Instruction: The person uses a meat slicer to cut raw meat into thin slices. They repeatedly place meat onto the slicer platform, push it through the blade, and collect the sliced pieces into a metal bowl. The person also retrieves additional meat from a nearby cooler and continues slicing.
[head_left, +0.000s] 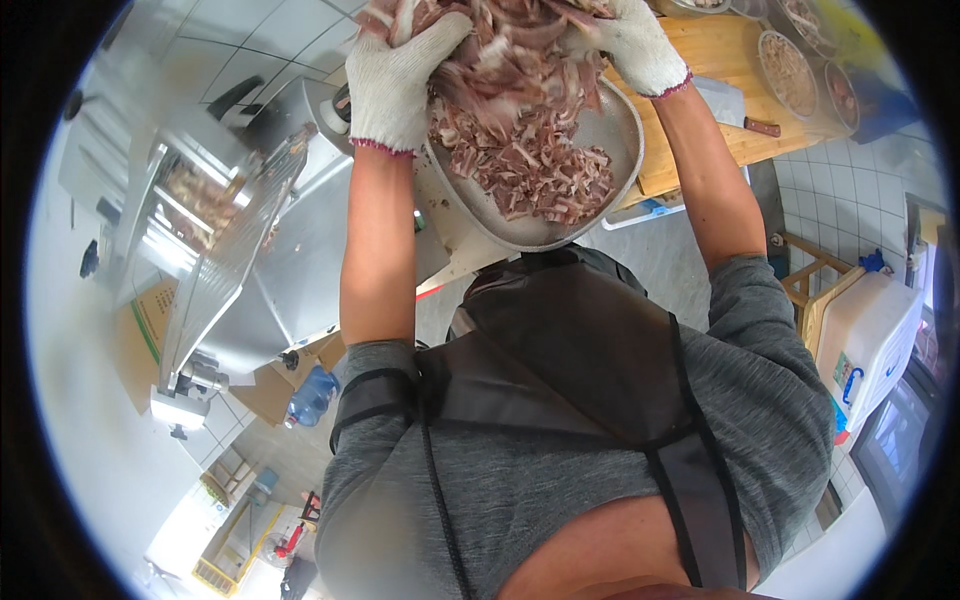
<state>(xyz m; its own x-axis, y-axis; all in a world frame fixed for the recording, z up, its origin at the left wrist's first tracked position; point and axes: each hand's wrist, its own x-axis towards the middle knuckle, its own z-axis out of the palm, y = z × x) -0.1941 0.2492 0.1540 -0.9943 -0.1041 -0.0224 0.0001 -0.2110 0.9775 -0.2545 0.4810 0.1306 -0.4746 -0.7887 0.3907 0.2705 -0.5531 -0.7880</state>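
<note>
A large oval metal tray (621, 169) with a textured surface lies in front of me, heaped with thin-sliced raw meat (547, 172). Over its far part, both hands, in white knitted gloves with purple cuffs, grip a blurred mass of the sliced meat (517, 45). My left hand (390, 86) has its thumb over the left side of this mass. At the right side, my right hand (636, 49) holds the meat with its fingertips partly hidden by it.
A metal slicing machine (270, 247) stands close on the left. At right, a cleaver (716, 101) lies on a wooden board (664, 142), near a tub of shredded food (787, 73) and other containers. A large water bottle (311, 397) is on the floor, lower left.
</note>
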